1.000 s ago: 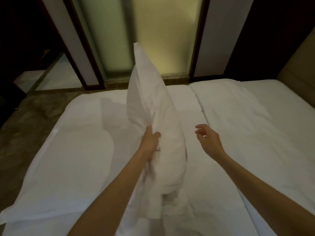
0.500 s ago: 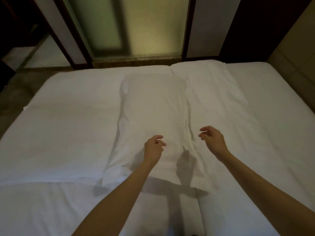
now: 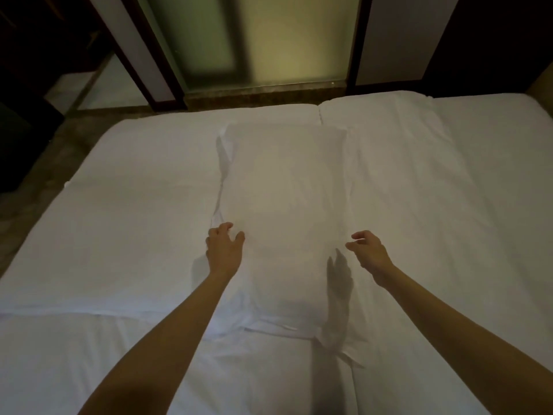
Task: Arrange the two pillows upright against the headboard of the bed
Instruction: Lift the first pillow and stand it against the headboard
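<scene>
A white pillow lies flat mid-bed, broad bare sheet on either side. The left hand rests open at its left edge; the right hand hovers open beside its right edge. Half a second ago the left hand was on the pillow's middle.

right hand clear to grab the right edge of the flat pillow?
Probably yes. The right hand hovers open just beside the pillow, which lies flat on the bed. Nothing sits between the fingers and that edge; the left hand is at the opposite side.
</scene>
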### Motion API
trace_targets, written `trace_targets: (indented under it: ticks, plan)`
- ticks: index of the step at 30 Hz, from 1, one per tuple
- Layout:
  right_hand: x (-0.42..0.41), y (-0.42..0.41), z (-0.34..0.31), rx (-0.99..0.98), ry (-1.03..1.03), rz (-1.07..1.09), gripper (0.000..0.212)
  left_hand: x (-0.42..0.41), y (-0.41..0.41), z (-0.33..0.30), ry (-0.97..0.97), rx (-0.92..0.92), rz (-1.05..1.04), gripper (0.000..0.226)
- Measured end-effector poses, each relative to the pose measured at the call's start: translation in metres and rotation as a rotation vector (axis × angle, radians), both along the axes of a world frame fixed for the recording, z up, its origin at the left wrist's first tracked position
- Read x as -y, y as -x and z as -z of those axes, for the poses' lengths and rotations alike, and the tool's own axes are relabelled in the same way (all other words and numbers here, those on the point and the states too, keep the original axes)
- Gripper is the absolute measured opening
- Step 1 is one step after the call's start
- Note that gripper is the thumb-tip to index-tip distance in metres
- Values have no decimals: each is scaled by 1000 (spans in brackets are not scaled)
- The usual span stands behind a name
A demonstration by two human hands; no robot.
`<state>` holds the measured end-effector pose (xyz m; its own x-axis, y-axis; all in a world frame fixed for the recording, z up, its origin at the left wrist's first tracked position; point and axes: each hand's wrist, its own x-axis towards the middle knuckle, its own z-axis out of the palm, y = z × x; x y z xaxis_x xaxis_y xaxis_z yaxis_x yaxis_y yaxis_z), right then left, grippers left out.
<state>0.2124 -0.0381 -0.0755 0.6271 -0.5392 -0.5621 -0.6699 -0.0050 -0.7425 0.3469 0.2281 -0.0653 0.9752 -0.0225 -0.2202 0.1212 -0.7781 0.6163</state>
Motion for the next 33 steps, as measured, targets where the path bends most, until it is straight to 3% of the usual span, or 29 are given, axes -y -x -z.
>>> trace_targets:
  ticks: [3, 9, 12, 15, 21, 26, 29, 31, 33]
  plan:
    - [15, -29, 14, -81, -76, 10, 53, 4, -32, 21, -83, -29, -47, 61]
    - [29, -79, 59, -148, -228, -8, 96, 16, -96, 55, -10, -38, -171, 80]
    - [20, -93, 81, -225, -298, 45, 104, 20, -107, 72, -10, -182, -231, 90]
    - [8, -93, 102, -145, -369, 125, 110, 18, -101, 88, -8, -251, -227, 97]
    - [-16, -92, 112, -96, -238, 228, 102, 18, -89, 89, 17, -310, -235, 107]
    - [-28, -81, 93, -40, -196, 186, 92, 18, -68, 70, 140, -324, -214, 99]
    - [-35, -62, 77, -47, -112, 192, 83, 8, -48, 60, 198, -329, -220, 81]
    - [-37, -41, 61, -62, -32, 173, 69, -4, -21, 57, 263, -356, -236, 54]
    - [-41, -20, 46, -78, 28, 140, 60, -16, 10, 55, 323, -385, -260, 45]
